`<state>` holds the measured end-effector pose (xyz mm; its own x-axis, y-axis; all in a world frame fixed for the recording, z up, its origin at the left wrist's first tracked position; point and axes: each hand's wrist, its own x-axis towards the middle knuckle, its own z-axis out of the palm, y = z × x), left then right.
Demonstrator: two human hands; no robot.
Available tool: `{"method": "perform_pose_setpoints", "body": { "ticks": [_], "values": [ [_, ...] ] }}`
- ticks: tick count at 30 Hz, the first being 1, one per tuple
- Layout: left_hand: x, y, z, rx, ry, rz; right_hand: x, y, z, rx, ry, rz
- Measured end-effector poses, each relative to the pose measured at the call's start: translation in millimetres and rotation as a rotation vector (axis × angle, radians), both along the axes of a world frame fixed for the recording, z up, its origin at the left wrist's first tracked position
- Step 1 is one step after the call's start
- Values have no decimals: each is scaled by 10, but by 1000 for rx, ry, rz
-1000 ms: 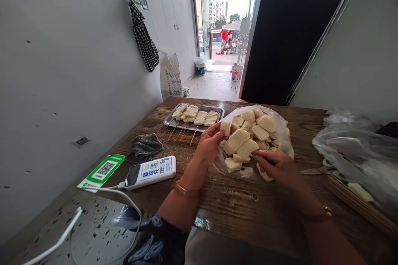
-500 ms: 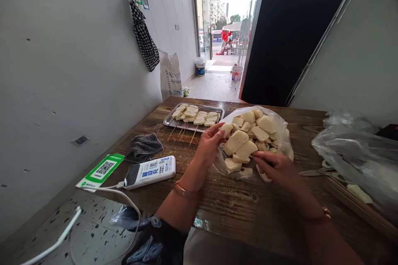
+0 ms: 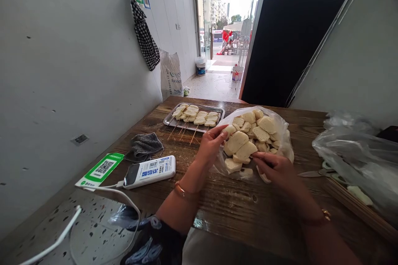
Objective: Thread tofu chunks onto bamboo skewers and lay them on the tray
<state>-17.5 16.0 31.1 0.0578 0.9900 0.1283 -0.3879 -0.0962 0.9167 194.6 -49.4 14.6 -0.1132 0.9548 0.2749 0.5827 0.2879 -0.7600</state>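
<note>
My left hand [image 3: 212, 145] is closed, pinching a pale slice of steamed bun [image 3: 229, 129] between thumb and fingers. That slice is close against the far end of two slices [image 3: 245, 151] lined up in a row. At the near end of this row my right hand [image 3: 273, 167] is closed on what looks like a bamboo skewer, mostly hidden by the fingers. Below and behind the row lies a clear plastic bag [image 3: 285, 126] heaped with more bun slices [image 3: 261, 133]. Several filled skewers [image 3: 199, 120] rest on a metal tray [image 3: 168, 122], their sticks pointing toward me.
On the left of the wooden table are a grey cloth [image 3: 146, 145], a white power bank [image 3: 155, 170] with a cable, and a green QR card [image 3: 102, 169]. At right lie scissors [image 3: 314, 173], a bundle of bamboo skewers [image 3: 360, 207] and a crumpled plastic bag [image 3: 351, 149].
My left hand has moved slightly right with its slice, closing on the two lined-up slices. My right hand stays almost in place.
</note>
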Motion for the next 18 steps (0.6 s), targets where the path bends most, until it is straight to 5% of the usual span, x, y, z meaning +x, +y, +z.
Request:
{"method": "perform_pose_setpoints", "body": {
  "ticks": [18],
  "values": [
    [74, -49, -25, -149, -263, -136, -163, 8, -97, 9, 106, -65]
  ]
}}
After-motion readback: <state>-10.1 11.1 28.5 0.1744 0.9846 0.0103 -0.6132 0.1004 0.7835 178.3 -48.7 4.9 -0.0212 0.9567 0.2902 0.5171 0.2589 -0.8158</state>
